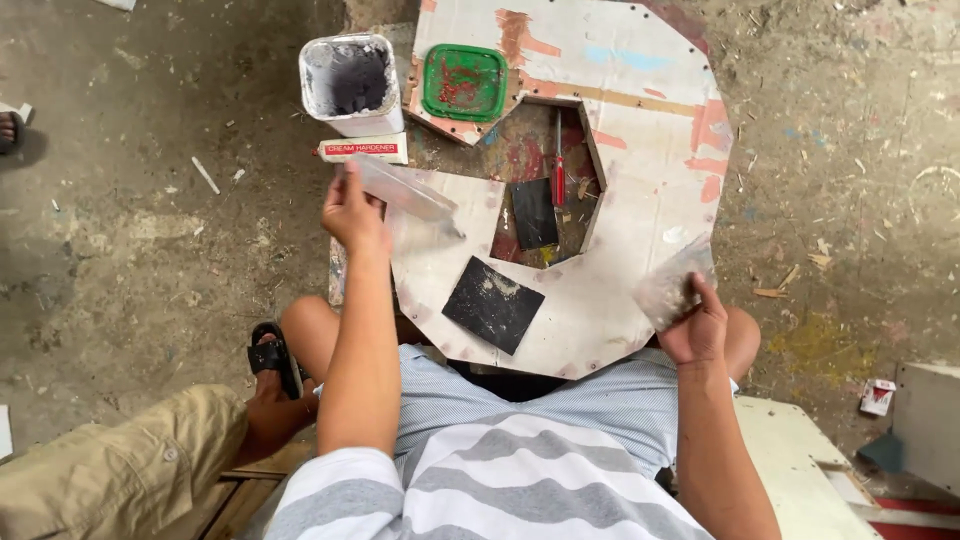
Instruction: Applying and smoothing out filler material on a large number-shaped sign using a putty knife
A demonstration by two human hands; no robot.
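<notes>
Seated over the round board [610,200] on the lap, the left hand [352,212] grips a clear scraper [405,192] angled down to spread, while the right hand [695,325] clasps a blurred clear piece [670,285] at the edge.

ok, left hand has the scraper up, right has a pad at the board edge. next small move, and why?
Probably lower the scraper onto the board. The left hand holds it tilted, tip just over the bare white face, while the right hand grips a blurred pad at the board's right edge. No filler is visible on the blade.
</notes>
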